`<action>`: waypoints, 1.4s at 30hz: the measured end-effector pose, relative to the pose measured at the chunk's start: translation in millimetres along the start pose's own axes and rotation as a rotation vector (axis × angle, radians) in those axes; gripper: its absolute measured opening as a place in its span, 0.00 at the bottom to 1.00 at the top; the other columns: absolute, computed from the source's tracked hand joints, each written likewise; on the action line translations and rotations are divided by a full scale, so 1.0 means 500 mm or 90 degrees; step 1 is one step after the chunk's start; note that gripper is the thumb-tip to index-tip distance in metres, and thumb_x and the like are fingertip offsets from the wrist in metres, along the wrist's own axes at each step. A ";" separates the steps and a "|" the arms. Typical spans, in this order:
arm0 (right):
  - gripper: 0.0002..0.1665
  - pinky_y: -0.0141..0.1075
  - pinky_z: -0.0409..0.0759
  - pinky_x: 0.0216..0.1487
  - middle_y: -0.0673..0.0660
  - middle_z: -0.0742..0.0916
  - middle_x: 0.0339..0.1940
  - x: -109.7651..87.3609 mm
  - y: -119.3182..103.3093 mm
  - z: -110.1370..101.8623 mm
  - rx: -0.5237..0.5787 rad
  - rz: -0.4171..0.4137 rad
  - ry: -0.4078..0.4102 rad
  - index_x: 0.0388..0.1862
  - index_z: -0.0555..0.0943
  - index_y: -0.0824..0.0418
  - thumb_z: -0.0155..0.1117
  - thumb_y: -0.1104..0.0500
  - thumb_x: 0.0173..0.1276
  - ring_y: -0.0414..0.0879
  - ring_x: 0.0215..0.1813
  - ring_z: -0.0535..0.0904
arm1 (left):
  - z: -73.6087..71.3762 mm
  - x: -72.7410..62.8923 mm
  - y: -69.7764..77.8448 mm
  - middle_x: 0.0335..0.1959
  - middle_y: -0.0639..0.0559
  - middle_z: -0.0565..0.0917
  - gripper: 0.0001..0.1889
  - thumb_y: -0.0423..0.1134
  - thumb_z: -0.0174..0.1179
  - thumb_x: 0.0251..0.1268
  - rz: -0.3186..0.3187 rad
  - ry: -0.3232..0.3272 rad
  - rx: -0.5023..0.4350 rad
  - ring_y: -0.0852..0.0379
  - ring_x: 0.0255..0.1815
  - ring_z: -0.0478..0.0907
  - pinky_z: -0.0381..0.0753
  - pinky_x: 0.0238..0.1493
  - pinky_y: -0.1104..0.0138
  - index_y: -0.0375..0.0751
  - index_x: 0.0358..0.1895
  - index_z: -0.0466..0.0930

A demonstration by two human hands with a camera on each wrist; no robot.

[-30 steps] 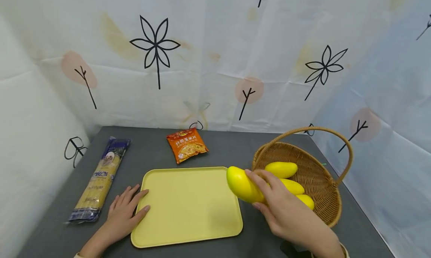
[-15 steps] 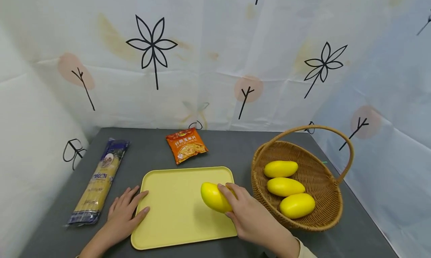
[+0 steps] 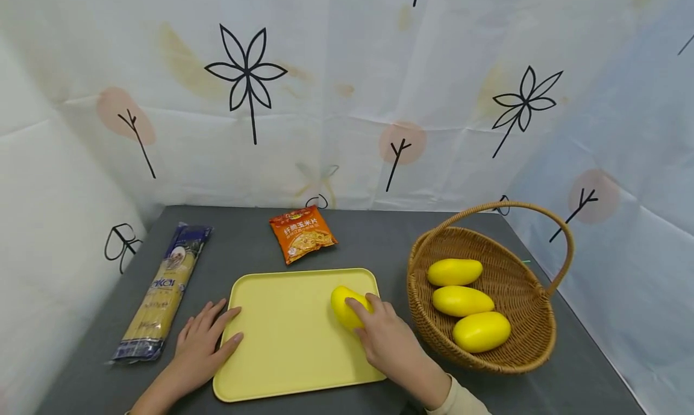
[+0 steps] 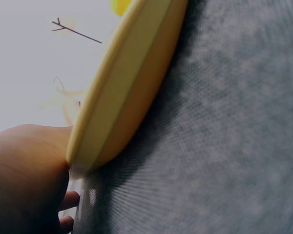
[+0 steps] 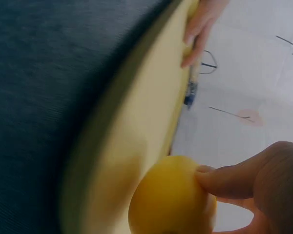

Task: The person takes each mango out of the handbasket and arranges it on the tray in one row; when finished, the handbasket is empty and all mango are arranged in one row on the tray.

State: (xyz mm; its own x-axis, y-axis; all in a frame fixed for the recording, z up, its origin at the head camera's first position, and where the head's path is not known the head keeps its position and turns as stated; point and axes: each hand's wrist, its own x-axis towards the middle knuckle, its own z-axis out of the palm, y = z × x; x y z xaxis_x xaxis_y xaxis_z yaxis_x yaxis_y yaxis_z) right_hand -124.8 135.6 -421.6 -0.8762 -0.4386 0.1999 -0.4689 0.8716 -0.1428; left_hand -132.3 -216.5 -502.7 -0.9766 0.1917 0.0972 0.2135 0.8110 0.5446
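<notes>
My right hand (image 3: pixel 391 346) grips a yellow mango (image 3: pixel 346 305) at the right part of a pale yellow tray (image 3: pixel 282 336). In the right wrist view the thumb presses the side of the mango (image 5: pixel 168 200), low over the tray surface. My left hand (image 3: pixel 197 346) rests at the left rim of the tray with its fingers spread and straight, thumb and index finger over the edge. The left wrist view shows that hand (image 4: pixel 29 170) against the tray's outer wall (image 4: pixel 122 107).
A wicker basket (image 3: pixel 534 300) with a tall handle stands at the right, holding three more mangoes (image 3: pixel 463 300). An orange snack bag (image 3: pixel 303 233) lies behind the tray. Left of it lies a long pack of pasta (image 3: pixel 165 291). Patterned cloth walls (image 3: pixel 336 102) surround the grey table (image 3: pixel 374 240).
My right hand has carried the mango leftward from the basket, then lowered it toward the tray's right part. The left hand has stayed at the tray's left rim.
</notes>
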 end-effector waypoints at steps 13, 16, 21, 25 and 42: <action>0.28 0.44 0.82 0.32 0.67 0.76 0.56 -0.002 0.004 0.031 0.031 0.021 0.019 0.64 0.73 0.51 0.67 0.53 0.65 0.59 0.47 0.78 | 0.002 0.002 -0.004 0.72 0.35 0.58 0.28 0.57 0.52 0.69 -0.005 -0.006 -0.003 0.30 0.72 0.48 0.44 0.62 0.31 0.48 0.67 0.68; 0.32 0.48 0.83 0.37 0.71 0.73 0.61 -0.005 0.002 0.024 0.055 0.025 -0.019 0.68 0.70 0.52 0.66 0.54 0.65 0.63 0.51 0.77 | 0.001 0.001 -0.004 0.72 0.36 0.58 0.28 0.57 0.52 0.69 -0.004 -0.004 -0.003 0.30 0.72 0.48 0.44 0.62 0.31 0.48 0.67 0.68; 0.37 0.56 0.80 0.50 0.79 0.61 0.70 -0.016 -0.007 0.013 0.104 0.018 -0.108 0.74 0.63 0.53 0.62 0.60 0.67 0.71 0.62 0.70 | 0.001 0.000 -0.004 0.72 0.36 0.57 0.28 0.57 0.52 0.69 -0.004 -0.007 -0.008 0.30 0.72 0.47 0.44 0.62 0.31 0.49 0.67 0.68; 0.38 0.58 0.79 0.52 0.80 0.60 0.69 -0.019 -0.013 0.011 0.100 0.009 -0.122 0.74 0.61 0.56 0.58 0.66 0.66 0.74 0.63 0.68 | 0.001 0.000 -0.005 0.72 0.36 0.57 0.28 0.58 0.52 0.69 -0.005 -0.009 -0.007 0.30 0.72 0.47 0.43 0.62 0.31 0.49 0.68 0.68; 0.38 0.53 0.81 0.43 0.75 0.73 0.59 -0.002 0.000 0.025 0.134 0.113 0.010 0.68 0.67 0.62 0.70 0.57 0.61 0.66 0.50 0.76 | 0.000 0.001 -0.002 0.72 0.36 0.58 0.28 0.58 0.52 0.69 -0.007 -0.007 0.001 0.30 0.72 0.48 0.45 0.62 0.31 0.48 0.67 0.69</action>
State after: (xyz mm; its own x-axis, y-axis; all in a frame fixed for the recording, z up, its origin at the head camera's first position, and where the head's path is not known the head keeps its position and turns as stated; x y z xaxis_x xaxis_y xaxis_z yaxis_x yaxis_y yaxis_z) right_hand -125.1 133.1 -434.1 -0.9457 -0.2778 0.1689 -0.3223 0.8694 -0.3745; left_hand -132.8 -217.1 -503.0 -0.9784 0.1895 0.0825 0.2035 0.8136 0.5447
